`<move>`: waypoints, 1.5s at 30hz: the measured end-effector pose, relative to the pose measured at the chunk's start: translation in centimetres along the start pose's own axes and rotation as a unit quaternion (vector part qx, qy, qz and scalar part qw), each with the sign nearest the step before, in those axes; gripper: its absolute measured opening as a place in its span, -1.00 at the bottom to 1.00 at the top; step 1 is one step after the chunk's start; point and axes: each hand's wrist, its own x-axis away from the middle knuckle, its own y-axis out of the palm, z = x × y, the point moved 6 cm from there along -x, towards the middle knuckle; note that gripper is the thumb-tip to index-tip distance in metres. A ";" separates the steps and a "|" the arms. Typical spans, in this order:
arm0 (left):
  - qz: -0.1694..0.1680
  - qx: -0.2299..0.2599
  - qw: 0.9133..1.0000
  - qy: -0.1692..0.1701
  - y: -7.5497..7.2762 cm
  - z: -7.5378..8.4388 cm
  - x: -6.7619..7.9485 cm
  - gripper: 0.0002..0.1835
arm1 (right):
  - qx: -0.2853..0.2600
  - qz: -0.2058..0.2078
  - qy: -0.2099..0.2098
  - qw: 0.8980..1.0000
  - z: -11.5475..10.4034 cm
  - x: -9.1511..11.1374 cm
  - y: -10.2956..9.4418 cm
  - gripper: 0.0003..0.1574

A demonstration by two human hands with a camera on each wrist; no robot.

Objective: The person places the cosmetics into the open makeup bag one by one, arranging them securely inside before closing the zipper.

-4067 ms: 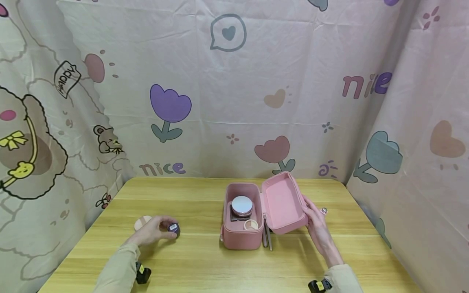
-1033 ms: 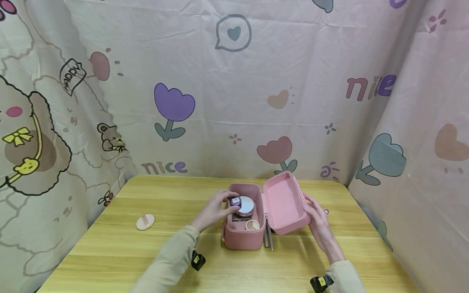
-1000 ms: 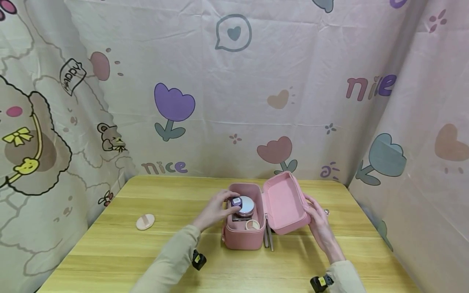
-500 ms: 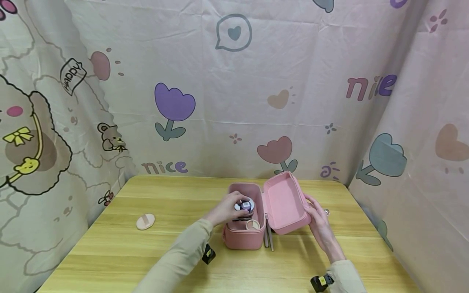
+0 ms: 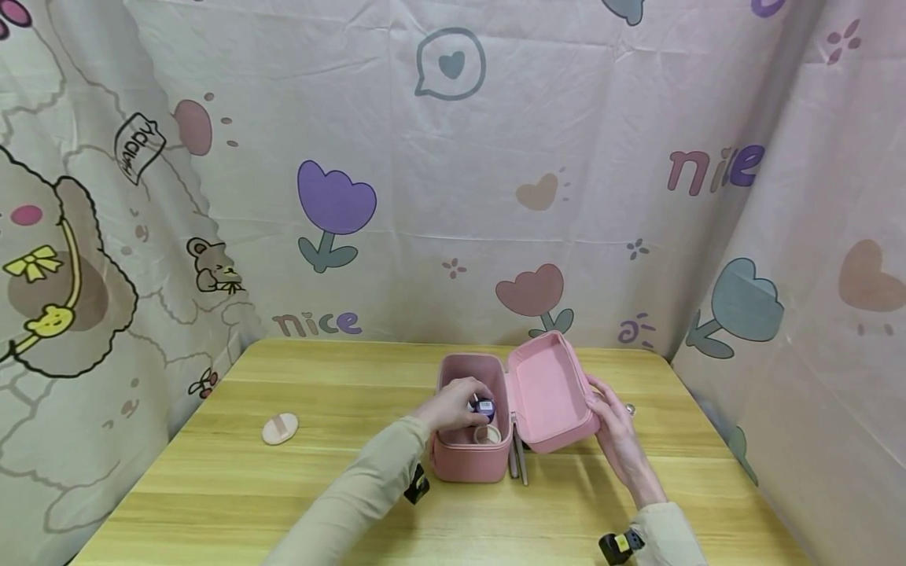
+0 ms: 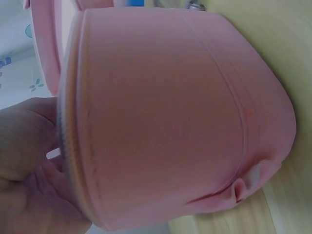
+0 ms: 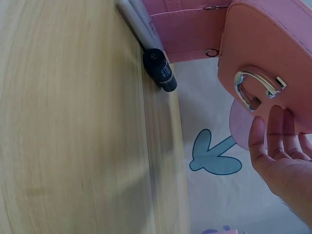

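A pink cosmetic case stands with its lid folded out to the right. My left hand reaches down inside it and pinches a small dark purple jar with a white label. Just in front of the jar lies a round palette with pale sections. The left hand covers the white-topped compact in the case. In the left wrist view the case wall hides most of the left hand. My right hand holds the lid's outer edge, its fingers against the outside near the handle.
A pale oval puff lies at the left of the wooden table. Slim grey tubes lie against the case's right side, beside a black-capped tube. A patterned curtain hangs behind the table.
My left hand has carried the purple jar from near the puff rightward to the case, then down inside it. The compact is now covered by that hand. The right hand keeps holding the lid.
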 end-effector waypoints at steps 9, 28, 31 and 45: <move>-0.003 -0.024 1.000 0.007 0.8 0.2 -0.5 -0.65 | 0.002 -0.002 -0.002 1.000 0.0 0.0 0.0 -0.39; -0.017 -0.028 0.998 -0.048 1.3 0.0 -0.4 -0.49 | 0.005 -0.005 0.000 1.000 0.0 0.1 0.0 -0.37; 0.007 -0.039 0.999 -0.030 0.9 0.0 -0.2 -0.48 | 0.005 -0.002 0.001 1.000 0.0 0.1 0.0 -0.37; 0.129 0.058 0.990 0.019 -0.6 -1.9 1.2 -0.47 | -0.001 -0.017 -0.019 1.000 0.1 0.1 0.0 -0.38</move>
